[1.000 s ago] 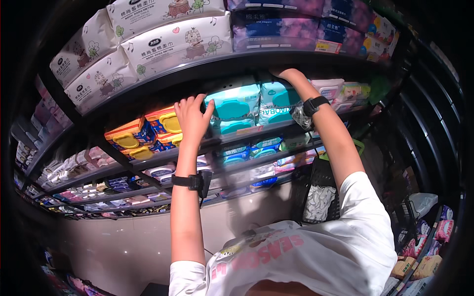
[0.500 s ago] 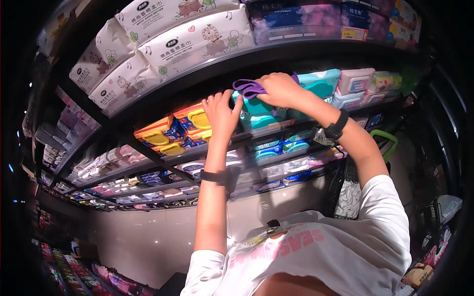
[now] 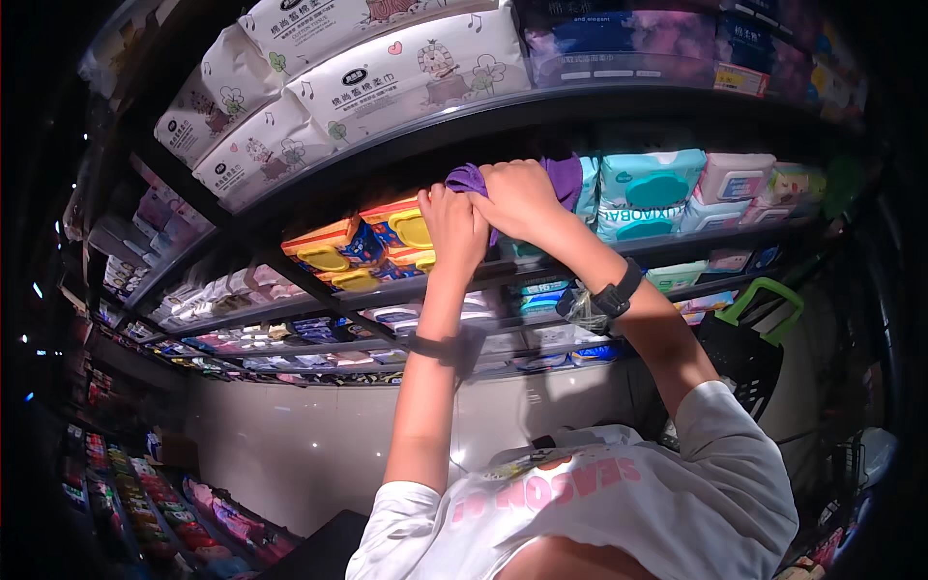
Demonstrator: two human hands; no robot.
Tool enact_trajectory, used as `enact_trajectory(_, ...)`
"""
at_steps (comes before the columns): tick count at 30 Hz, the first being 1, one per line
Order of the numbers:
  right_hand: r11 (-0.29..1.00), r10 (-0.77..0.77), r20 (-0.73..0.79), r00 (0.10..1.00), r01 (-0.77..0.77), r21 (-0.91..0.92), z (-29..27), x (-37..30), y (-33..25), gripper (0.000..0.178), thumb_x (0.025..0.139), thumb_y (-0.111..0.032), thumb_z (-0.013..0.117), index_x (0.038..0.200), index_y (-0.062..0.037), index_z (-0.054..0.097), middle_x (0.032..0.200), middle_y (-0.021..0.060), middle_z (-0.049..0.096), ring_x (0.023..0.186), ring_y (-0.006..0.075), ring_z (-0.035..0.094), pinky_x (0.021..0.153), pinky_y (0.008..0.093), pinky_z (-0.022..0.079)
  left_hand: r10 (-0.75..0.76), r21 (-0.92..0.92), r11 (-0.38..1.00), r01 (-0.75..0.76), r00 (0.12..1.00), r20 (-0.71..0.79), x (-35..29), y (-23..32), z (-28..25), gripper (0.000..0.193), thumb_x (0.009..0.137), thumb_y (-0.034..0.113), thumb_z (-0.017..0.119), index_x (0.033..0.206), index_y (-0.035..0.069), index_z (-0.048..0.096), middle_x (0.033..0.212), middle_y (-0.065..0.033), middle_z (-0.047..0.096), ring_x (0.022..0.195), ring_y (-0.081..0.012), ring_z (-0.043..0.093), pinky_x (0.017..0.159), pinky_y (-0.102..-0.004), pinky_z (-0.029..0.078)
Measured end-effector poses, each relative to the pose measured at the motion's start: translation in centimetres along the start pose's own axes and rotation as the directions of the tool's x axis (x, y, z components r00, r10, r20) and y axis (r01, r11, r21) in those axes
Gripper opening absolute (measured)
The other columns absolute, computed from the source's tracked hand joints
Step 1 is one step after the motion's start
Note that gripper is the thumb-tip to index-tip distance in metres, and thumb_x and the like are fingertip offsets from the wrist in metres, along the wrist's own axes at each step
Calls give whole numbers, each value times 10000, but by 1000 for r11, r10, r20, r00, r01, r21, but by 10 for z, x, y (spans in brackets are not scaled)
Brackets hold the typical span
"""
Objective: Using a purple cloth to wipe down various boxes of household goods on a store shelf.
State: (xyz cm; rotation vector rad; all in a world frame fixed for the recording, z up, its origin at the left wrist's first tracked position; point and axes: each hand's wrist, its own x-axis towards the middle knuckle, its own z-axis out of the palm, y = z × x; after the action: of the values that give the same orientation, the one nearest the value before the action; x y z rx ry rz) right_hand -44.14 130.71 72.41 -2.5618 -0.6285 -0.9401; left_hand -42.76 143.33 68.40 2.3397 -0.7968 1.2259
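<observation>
A purple cloth (image 3: 563,182) is bunched under my right hand (image 3: 519,200), whose fingers are closed on it. Part of the cloth sticks out past the fingertips, and more hangs behind the wrist side. My left hand (image 3: 454,224) is right beside it, with fingers bent and drawn together against the bunched end; what they grip, if anything, is hidden. Orange-and-blue wipe packs with yellow lids (image 3: 411,230) sit just left of my left hand. Turquoise wipe packs (image 3: 650,181) stand on the shelf to the right of my right hand.
Above my hands a shelf edge (image 3: 425,124) runs across, carrying large white tissue packs (image 3: 411,72) and dark purple packs (image 3: 619,48). Pink wipe packs (image 3: 735,177) stand farther right. Lower shelves hold more packs. A dark basket with a green handle (image 3: 773,309) stands at the right.
My right hand has moved down onto the turquoise packs' left side, beside my left hand, bringing the purple cloth along. My left fingers, spread before, are now drawn together. The view has shifted slightly.
</observation>
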Motion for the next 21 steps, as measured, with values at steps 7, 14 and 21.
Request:
enact_trajectory(7,999,-13,-169,986,19,34,-41,-31,33,283,668,-244,557,825,-10,589,761,114,592,742,271,540,706,352,392,-86,30,996,87,996,-28,9,12,-7,180,786,195,456,833,40,537,757,-87,506,776,-259,441,797,-422,277)
enact_trajectory(14,985,88,-108,990,-102,-139,-27,-22,20,255,636,-244,598,763,-23,596,706,110,583,673,260,541,667,341,398,-106,79,991,110,993,-54,9,13,10,159,762,188,462,781,48,536,752,-84,509,772,-256,442,792,-414,272)
enact_trajectory(21,950,-179,-316,932,247,191,-14,-37,31,393,583,-230,640,912,-20,588,952,98,583,909,252,527,850,365,376,-85,115,989,92,995,-59,3,6,12,284,712,284,468,870,60,539,789,-89,504,811,-271,433,823,-424,255)
